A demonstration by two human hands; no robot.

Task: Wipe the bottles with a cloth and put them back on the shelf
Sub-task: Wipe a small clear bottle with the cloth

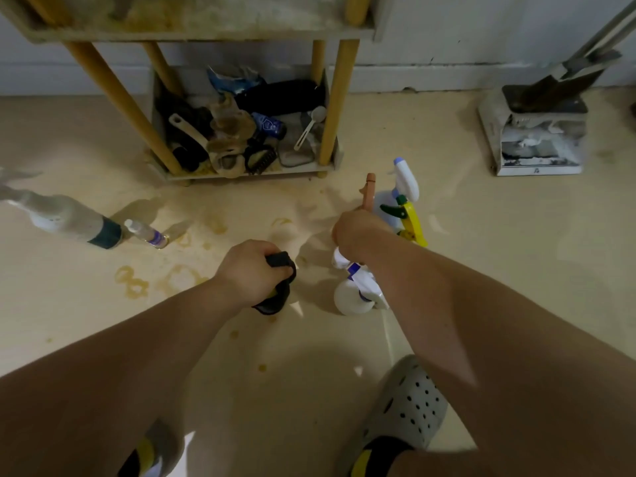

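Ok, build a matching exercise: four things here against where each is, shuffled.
1. black cloth
2. bottle with orange-brown spray top
3. small clear bottle with purple label
4. round white spray bottle with purple trim

A. free on the floor, right of the cloth
B. gripped by the left hand
C. beside the large grey bottle
D. gripped by the right hand

Pairs: 1-B, 2-D, 3-C, 4-A
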